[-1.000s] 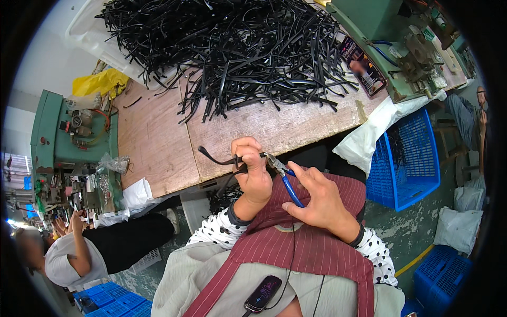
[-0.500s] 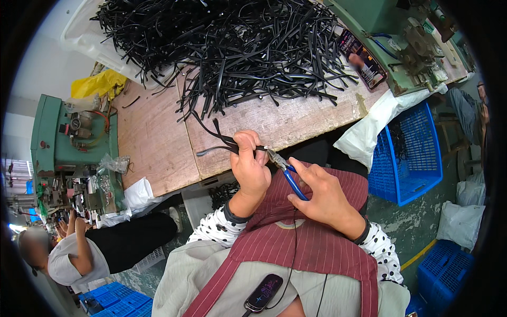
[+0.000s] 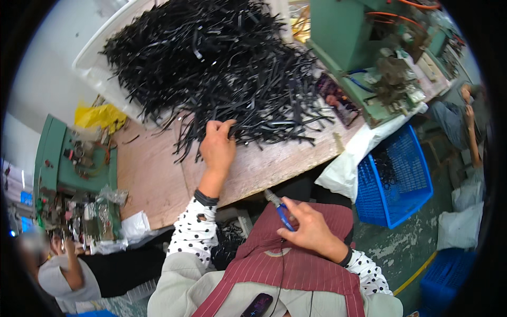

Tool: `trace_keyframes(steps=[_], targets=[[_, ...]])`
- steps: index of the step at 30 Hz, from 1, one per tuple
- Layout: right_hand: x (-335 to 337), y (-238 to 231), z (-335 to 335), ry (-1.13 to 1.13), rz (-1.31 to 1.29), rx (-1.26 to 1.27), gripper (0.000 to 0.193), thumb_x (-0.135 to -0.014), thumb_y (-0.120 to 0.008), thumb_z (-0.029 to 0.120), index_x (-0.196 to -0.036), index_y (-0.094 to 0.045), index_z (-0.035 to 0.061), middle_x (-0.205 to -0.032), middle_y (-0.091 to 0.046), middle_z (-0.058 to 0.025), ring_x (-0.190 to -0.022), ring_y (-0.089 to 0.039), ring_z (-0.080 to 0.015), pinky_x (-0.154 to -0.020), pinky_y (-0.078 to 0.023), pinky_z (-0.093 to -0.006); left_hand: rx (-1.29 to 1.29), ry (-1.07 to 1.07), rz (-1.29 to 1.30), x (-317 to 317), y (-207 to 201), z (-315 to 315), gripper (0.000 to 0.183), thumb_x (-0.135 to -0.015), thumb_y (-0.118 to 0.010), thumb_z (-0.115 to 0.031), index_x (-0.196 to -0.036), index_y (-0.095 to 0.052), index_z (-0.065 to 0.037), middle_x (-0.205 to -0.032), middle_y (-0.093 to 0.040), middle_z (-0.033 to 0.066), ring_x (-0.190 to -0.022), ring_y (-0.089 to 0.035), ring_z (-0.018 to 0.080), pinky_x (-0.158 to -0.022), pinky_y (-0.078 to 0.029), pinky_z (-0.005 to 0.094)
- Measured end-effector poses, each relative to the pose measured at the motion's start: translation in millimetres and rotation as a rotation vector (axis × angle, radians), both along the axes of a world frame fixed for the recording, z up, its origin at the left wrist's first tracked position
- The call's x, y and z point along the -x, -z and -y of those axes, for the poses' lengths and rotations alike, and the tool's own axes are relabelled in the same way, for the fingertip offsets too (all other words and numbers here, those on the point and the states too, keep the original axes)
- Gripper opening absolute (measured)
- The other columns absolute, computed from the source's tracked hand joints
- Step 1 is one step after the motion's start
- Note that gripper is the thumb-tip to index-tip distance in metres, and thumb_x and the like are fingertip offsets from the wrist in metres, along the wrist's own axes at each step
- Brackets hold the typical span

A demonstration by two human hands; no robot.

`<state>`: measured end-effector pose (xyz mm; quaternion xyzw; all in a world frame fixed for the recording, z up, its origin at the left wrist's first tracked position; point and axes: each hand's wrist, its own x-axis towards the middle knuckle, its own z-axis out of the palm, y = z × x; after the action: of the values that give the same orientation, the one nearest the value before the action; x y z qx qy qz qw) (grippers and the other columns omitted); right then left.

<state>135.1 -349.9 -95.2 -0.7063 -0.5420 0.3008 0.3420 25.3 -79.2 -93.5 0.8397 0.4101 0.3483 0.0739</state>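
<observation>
My left hand reaches to the near edge of a large heap of thin black eyeglass temples. Its fingers are bent down among the nearest pieces and slightly blurred, so whether they grip one cannot be made out. Over my lap, just off the table's front edge, my right hand is closed around the blue handles of cutting pliers. The metal jaws point up and left, with no temple between them.
The heap spills from a white bin onto the wooden table. Green machines stand at left and right. A blue crate sits on the floor at right. A person in grey works at lower left.
My left hand has moved up and left to the heap, and the temples it held by the pliers are no longer seen in it. The pliers have dropped slightly lower with my right hand.
</observation>
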Motion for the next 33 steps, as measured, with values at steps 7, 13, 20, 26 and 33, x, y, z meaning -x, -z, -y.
trace_keyframes(steps=[7, 13, 20, 26, 33], targets=[[-2, 0, -1, -0.133, -0.029, 0.040, 0.078, -0.069, -0.072, 0.035, -0.135, -0.043, 0.0061, -0.098, -0.058, -0.0215, -0.089, -0.061, -0.0407, -0.073, -0.052, -0.0475, -0.260, 0.017, -0.154, 14, 40, -62, 0.024, -0.074, -0.061, -0.001, -0.092, -0.069, -0.014, -0.098, -0.061, 0.0065, -0.087, -0.063, 0.0284, -0.070, -0.052, 0.0375], [9, -11, 3, -0.113, 0.001, 0.079, 0.081, -0.072, -0.073, 0.037, -0.140, -0.041, 0.0078, -0.104, -0.055, -0.0195, -0.089, -0.060, -0.0393, -0.075, -0.051, -0.0463, -0.197, -0.021, -0.031, 7, 10, -85, 0.022, -0.092, -0.061, -0.018, -0.107, -0.061, -0.002, -0.094, -0.064, 0.0109, -0.084, -0.064, 0.0269, -0.076, -0.049, 0.0360], [7, 0, -1, -0.117, -0.002, 0.075, 0.081, -0.070, -0.073, 0.038, -0.139, -0.042, 0.0083, -0.103, -0.056, -0.0190, -0.089, -0.060, -0.0385, -0.073, -0.051, -0.0460, 0.131, 0.028, 0.415, 50, 24, 36, 0.033, -0.100, -0.048, -0.020, -0.119, -0.052, 0.008, -0.103, -0.061, 0.0176, -0.096, -0.058, 0.0259, -0.084, -0.046, 0.0333], [6, 20, -12, -0.044, -0.003, 0.065, 0.080, -0.069, -0.073, 0.037, -0.138, -0.044, 0.0076, -0.099, -0.057, -0.0187, -0.087, -0.061, -0.0381, -0.074, -0.051, -0.0460, 0.248, -0.034, 0.653, 63, 63, 87, 0.032, -0.101, -0.048, -0.029, -0.099, -0.050, 0.004, -0.089, -0.053, 0.0110, -0.081, -0.051, 0.0214, -0.077, -0.043, 0.0313], [9, 21, -16, -0.018, -0.233, -0.006, 0.078, -0.069, -0.073, 0.035, -0.135, -0.046, 0.0057, -0.087, -0.057, -0.0154, -0.079, -0.060, -0.0315, -0.071, -0.050, -0.0401, 0.750, 0.278, 1.167, 56, 32, 121, 0.028, -0.102, -0.045, -0.032, -0.103, -0.048, -0.005, -0.082, -0.044, 0.0026, -0.055, -0.036, 0.0073, -0.055, -0.034, 0.0199]])
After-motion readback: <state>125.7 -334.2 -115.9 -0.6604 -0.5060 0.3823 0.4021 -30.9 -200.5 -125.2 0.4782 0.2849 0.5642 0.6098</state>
